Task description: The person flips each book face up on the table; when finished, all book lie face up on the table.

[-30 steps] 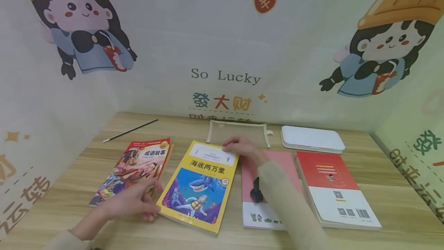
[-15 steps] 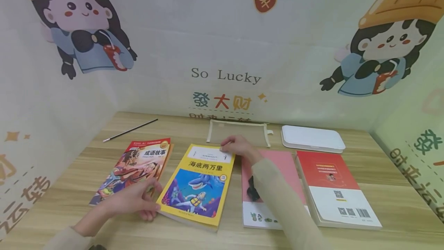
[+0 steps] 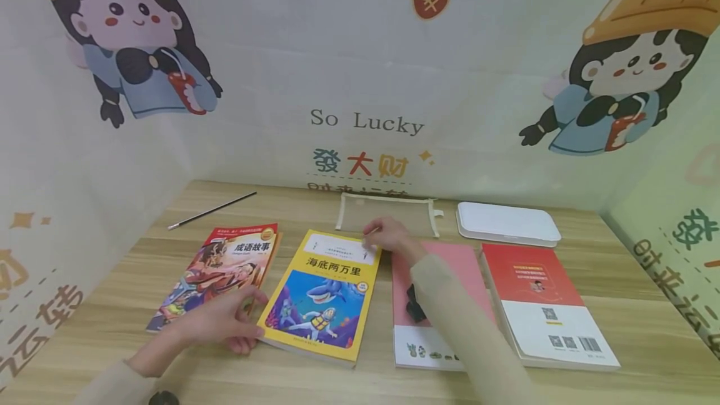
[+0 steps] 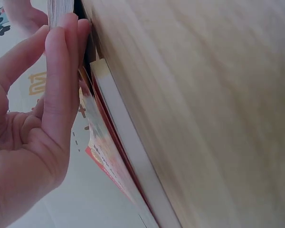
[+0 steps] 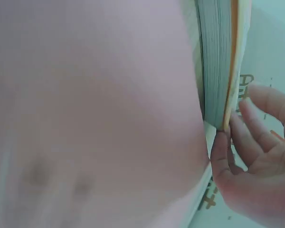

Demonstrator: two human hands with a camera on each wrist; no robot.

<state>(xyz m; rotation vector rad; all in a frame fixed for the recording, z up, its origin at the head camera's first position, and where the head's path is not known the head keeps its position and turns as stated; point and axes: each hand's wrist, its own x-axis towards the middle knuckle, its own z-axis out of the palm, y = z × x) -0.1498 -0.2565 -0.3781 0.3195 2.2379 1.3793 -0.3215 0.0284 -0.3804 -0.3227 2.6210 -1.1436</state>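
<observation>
A yellow-covered book with a shark and diver picture lies slightly slanted on the table, between both hands. At its lower left corner is my left hand; the fingers are nearly straight and touch the book's edge, as the left wrist view also shows. My right hand touches the upper right corner, fingers loosely bent. In the right wrist view its fingertips meet the end of the page block. Just left lies a red-topped storybook, partly covered by the left hand.
Right of the yellow book lie a pink and white book, partly under the right sleeve, and a red and white book. Along the back are a mesh zip pouch, a white case and a thin black stick. A printed cloth backs the table.
The yellow book has shifted slightly left and turned a little at its top end, with the right hand following. The left hand stays at the lower left corner, nearly still.
</observation>
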